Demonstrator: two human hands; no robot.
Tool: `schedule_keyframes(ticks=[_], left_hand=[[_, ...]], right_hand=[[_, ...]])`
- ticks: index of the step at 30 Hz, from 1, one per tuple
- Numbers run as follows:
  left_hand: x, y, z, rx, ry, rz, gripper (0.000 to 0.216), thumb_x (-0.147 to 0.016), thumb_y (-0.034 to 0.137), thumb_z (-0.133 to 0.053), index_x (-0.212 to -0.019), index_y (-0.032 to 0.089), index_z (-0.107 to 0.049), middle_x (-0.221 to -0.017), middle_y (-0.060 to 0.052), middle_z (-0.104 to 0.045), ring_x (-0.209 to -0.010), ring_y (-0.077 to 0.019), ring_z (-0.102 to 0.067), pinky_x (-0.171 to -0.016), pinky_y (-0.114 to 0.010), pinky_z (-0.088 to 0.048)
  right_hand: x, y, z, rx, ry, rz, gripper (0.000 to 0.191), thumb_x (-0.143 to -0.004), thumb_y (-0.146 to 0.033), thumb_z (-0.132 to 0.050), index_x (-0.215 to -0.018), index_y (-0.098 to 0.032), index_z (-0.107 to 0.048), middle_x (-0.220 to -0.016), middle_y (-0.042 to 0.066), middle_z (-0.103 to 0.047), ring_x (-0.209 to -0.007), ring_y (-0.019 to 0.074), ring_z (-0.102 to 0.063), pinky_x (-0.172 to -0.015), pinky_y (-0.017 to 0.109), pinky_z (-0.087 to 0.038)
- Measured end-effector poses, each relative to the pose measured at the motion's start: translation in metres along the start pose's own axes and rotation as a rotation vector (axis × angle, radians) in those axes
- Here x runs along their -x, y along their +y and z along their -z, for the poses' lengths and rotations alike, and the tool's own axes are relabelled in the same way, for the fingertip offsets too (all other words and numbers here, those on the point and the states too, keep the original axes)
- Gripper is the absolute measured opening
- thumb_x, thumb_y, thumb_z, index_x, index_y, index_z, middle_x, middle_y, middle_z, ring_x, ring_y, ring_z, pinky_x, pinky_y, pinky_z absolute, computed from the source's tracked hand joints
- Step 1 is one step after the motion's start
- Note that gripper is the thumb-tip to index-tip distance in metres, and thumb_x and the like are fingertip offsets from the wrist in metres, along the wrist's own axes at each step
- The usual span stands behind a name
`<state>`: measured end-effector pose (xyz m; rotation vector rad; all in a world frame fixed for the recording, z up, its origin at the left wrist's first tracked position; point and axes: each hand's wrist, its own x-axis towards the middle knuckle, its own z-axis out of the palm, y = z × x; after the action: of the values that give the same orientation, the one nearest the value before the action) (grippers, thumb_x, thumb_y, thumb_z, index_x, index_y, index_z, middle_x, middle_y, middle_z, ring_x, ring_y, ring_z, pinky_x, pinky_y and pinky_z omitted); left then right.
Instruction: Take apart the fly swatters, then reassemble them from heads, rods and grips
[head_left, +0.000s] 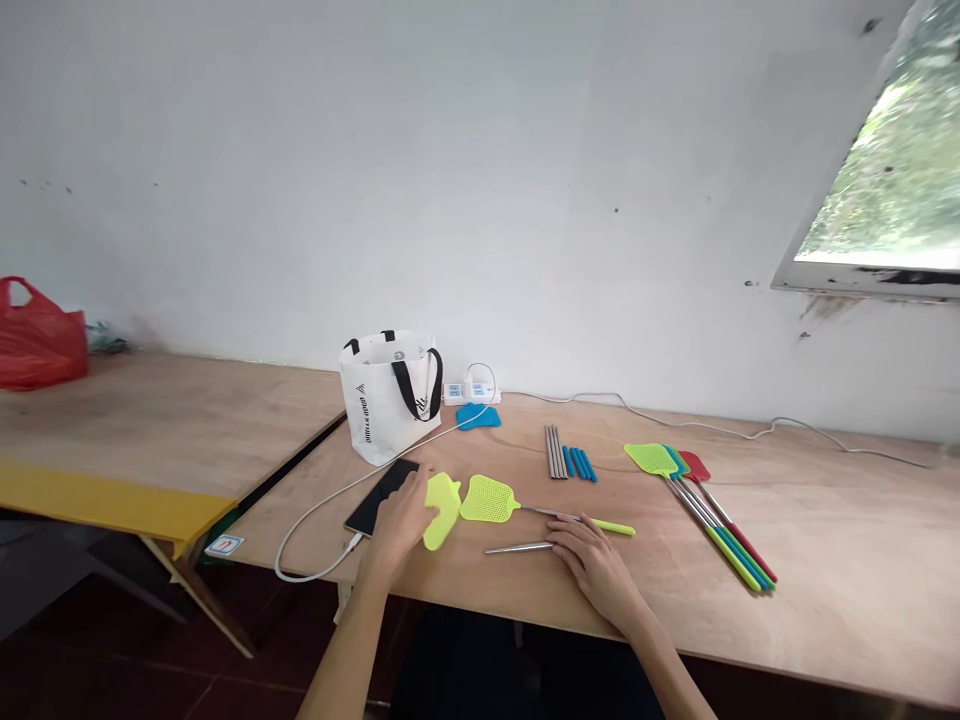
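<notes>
- A dark phone (381,498) lies just left of my left hand (400,518), by the fingers.
- My left thumb and fingers are at the left edge of a loose yellow-green piece (442,515); I cannot tell whether they pinch it.
- A yellow-green swatter (487,500) lies between my hands, its shaft running to my right fingertips.
- A metal tube (516,549) runs under the fingers of my right hand (592,565), which lie extended; I cannot tell whether they grip.
- Bare metal rods (555,453) and blue handles (579,464) lie beyond those fingers.
- Assembled swatters (712,525) lie well to their right.
</notes>
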<state>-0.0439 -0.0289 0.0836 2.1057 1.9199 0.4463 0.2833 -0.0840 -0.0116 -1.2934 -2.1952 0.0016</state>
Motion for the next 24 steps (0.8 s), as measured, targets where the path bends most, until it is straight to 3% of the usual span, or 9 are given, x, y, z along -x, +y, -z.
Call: schedule_keyframes(ticks=[2,5,8,12,17,21,24], left_hand=[[0.001,-0.001,0.007,0.191,0.083,-0.09,0.039,-0.083,0.015,-0.058,-0.121,0.023,-0.061,-0.112,-0.008,-0.072,-0.099,-0.0266,-0.07,-0.078,-0.031,-0.048],[0.001,0.002,0.011,0.555,0.169,-0.216,0.02,-0.083,0.029,-0.065,-0.099,0.02,-0.072,-0.089,-0.004,-0.075,-0.082,-0.0234,-0.069,-0.068,-0.027,-0.048],[-0.002,0.011,0.003,0.863,0.185,-0.238,0.031,-0.079,0.042,-0.073,-0.095,0.015,-0.076,-0.085,-0.006,-0.076,-0.077,-0.0241,-0.069,-0.065,-0.028,-0.051],[-0.01,0.026,-0.021,1.106,0.138,-0.215,0.045,-0.076,0.049,-0.078,-0.103,0.013,-0.076,-0.093,-0.01,-0.077,-0.09,-0.0286,-0.072,-0.077,-0.032,-0.056],[-0.015,0.043,-0.045,1.315,0.138,-0.089,0.053,-0.077,0.052,-0.079,-0.114,0.015,-0.071,-0.106,-0.011,-0.076,-0.101,-0.0294,-0.072,-0.08,-0.033,-0.059],[-0.014,0.051,-0.057,1.384,0.065,-0.008,0.052,-0.078,0.051,-0.079,-0.116,0.016,-0.069,-0.112,-0.012,-0.075,-0.098,-0.0286,-0.072,-0.074,-0.033,-0.062],[-0.015,0.051,-0.065,1.394,0.078,-0.021,0.051,-0.078,0.051,-0.08,-0.112,0.015,-0.07,-0.109,-0.011,-0.076,-0.099,-0.0281,-0.073,-0.077,-0.033,-0.062]], right_hand=[[0.0,-0.001,0.0,-0.003,0.011,-0.004,0.035,-0.104,-0.017,-0.041,-0.125,-0.029,-0.067,-0.124,0.005,-0.071,-0.12,0.0236,-0.063,-0.116,0.055,-0.038],[0.001,-0.001,0.0,-0.005,0.06,-0.044,0.037,-0.103,-0.014,-0.039,-0.126,-0.028,-0.064,-0.113,0.006,-0.072,-0.106,0.0233,-0.067,-0.109,0.051,-0.045],[0.002,0.0,0.0,0.001,0.148,-0.088,0.05,-0.096,-0.004,-0.033,-0.131,-0.026,-0.06,-0.108,0.007,-0.07,-0.102,0.0236,-0.065,-0.092,0.042,-0.053],[0.004,-0.001,0.003,0.074,0.219,-0.115,0.067,-0.086,0.003,-0.029,-0.14,-0.028,-0.054,-0.106,0.006,-0.066,-0.098,0.022,-0.062,-0.089,0.039,-0.051],[0.005,-0.001,0.005,0.192,0.265,-0.16,0.035,-0.099,-0.017,-0.043,-0.123,-0.029,-0.066,-0.087,0.004,-0.06,-0.079,0.0222,-0.059,-0.074,0.035,-0.048],[0.005,-0.001,0.003,0.146,0.268,-0.108,0.04,-0.1,-0.012,-0.033,-0.122,-0.025,-0.063,-0.099,0.006,-0.068,-0.093,0.0229,-0.064,-0.082,0.034,-0.049],[0.005,-0.005,0.002,0.253,0.231,-0.147,0.03,-0.101,-0.019,-0.039,-0.118,-0.024,-0.063,-0.097,0.005,-0.069,-0.093,0.0243,-0.066,-0.077,0.034,-0.048]])
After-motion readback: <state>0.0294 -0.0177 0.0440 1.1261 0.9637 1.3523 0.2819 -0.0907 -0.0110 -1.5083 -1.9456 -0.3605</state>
